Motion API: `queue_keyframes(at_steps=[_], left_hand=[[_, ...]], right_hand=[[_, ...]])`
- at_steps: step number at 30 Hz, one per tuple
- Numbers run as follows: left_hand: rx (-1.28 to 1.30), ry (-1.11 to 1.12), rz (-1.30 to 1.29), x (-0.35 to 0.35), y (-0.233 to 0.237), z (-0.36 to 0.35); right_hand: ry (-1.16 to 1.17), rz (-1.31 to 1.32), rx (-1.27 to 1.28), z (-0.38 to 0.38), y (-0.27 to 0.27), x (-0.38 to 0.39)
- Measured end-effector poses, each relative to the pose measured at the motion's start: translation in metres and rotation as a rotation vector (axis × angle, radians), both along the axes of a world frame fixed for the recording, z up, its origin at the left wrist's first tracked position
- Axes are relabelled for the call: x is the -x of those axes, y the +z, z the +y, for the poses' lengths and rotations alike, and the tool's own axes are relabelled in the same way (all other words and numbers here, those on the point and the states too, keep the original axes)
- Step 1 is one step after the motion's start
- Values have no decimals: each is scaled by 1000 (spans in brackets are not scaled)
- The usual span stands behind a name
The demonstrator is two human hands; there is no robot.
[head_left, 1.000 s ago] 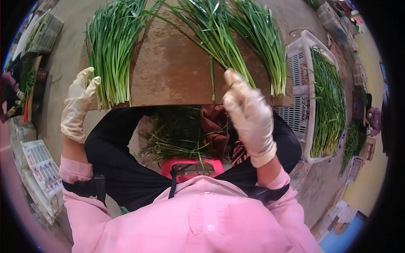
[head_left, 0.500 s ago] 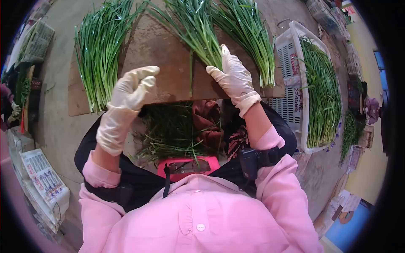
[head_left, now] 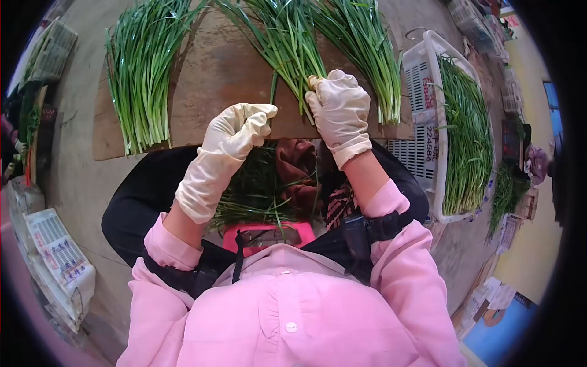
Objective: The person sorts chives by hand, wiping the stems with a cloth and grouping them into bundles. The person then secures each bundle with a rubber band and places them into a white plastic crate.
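Observation:
Three bunches of long green chives lie on a brown wooden board. My right hand, in a pale rubber glove, is curled closed at the lower stems of the middle chives, with a yellowish bit at its fingertips. To the left, my left hand, gloved alike, hangs over the front edge of the board with its fingers pinched together; whatever they hold cannot be made out. Apart from both hands are the left bunch and the right bunch.
A white plastic crate filled with chives stands on the right. Below the board are loose green leaves, a brown cloth and a pink stool edge. Another white crate sits at left.
My left hand has moved right and its fingers have drawn together. My right hand, formerly spread beside the middle chives, has curled closed at their stems.

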State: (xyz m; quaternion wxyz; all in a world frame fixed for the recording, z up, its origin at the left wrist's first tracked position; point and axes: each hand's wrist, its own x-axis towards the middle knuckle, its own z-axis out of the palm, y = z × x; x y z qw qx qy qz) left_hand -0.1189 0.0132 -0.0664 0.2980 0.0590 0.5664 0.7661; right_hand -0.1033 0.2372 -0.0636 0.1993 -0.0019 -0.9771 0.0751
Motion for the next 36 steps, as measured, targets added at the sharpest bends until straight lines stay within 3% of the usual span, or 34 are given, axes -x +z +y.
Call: queue_keyframes(at_steps=[6,8,12,14,17,21,25,28,29,32,36], left_hand=[[83,9,46,4,12,6],[47,110,-52,4,21,17],[-16,152,-64,15,10,15],[-4,76,-41,9,13,8],[62,-68,3,-4,20,-5],[213,-30,66,-16,29,-16],[33,-4,95,-9,12,-26],[40,-62,-46,-19,14,-17],[-7,-74,-140,-20,12,-14],[-61,-87,-86,-26,19,-18],[173,72,-104,-28,15,-23]], right_hand=[[-23,194,229,-10,12,-2],[54,176,384,-26,36,-15],[220,50,560,-54,27,-45],[137,-128,846,-64,22,-54],[-46,-382,1857,-71,20,-55],[-75,-526,1939,-69,4,-76],[-108,-488,1908,-77,27,-86],[127,-471,2059,-78,9,-78],[101,-494,2049,-76,6,-76],[3,-544,2072,-76,0,-81],[-57,-484,1949,-82,-7,-100]])
